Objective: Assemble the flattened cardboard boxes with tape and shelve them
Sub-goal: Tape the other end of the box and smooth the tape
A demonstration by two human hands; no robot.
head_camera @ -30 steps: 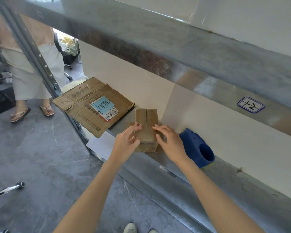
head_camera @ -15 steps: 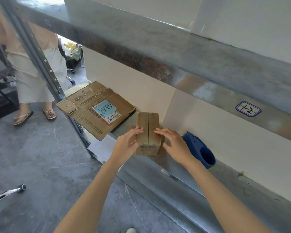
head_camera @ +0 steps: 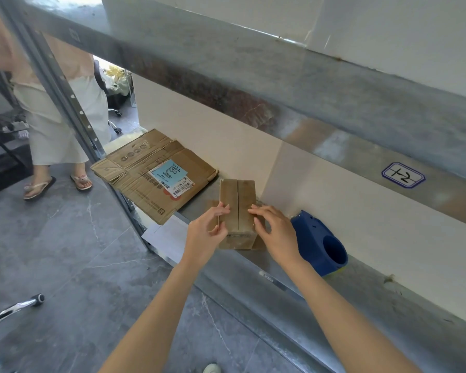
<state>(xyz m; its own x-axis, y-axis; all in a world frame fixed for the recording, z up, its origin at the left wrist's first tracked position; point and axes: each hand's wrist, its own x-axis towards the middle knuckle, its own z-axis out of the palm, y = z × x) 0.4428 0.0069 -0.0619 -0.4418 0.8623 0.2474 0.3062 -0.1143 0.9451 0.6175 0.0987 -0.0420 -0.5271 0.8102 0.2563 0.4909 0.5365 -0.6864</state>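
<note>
Box (head_camera: 237, 208) on shelf (head_camera: 374, 297), top seam looks untaped — left hand (head_camera: 205, 235) pinches flap edge, right hand (head_camera: 276, 232) flat on top. Reaching for tape dispenser (head_camera: 320, 243) — flaps could spring open.

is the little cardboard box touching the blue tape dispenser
Apart. The head view shows the small box and the blue tape dispenser separated by a stretch of shelf, with the right hand between them.

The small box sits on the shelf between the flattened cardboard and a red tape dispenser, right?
No: the tape dispenser is blue, not red, as the head view shows. The small box does sit on the shelf between it and the flattened cardboard.
</note>
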